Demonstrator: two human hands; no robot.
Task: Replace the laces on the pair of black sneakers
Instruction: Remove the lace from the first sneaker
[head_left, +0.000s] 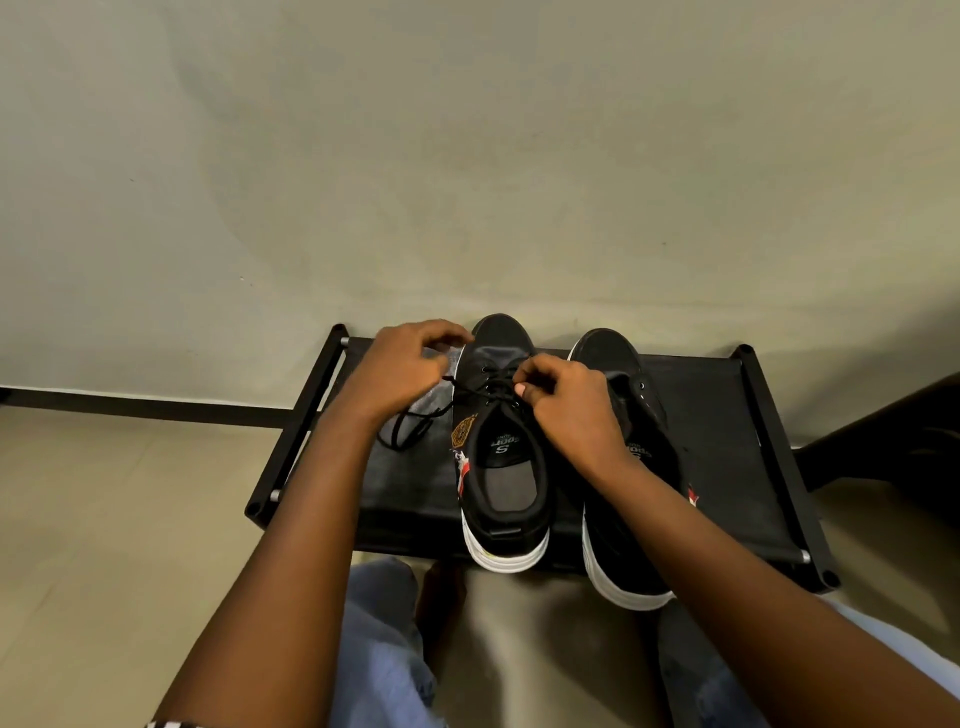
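Two black sneakers with white soles stand side by side on a low black rack (727, 441), toes pointing away from me. The left sneaker (501, 467) has a black lace (480, 387) threaded through its upper eyelets. My right hand (566, 400) pinches the lace over the eyelets. My left hand (400, 369) holds the lace's other end just left of the shoe, and the slack loops down on the rack at its side. The right sneaker (623, 530) is partly hidden under my right forearm; its eyelets look unlaced.
The rack stands against a pale wall (467, 156) with a dark skirting strip at the left. A clear plastic wrapper (434, 384) lies under my left hand. My knees in blue jeans (379, 639) are close to the rack's front edge. Beige floor extends left.
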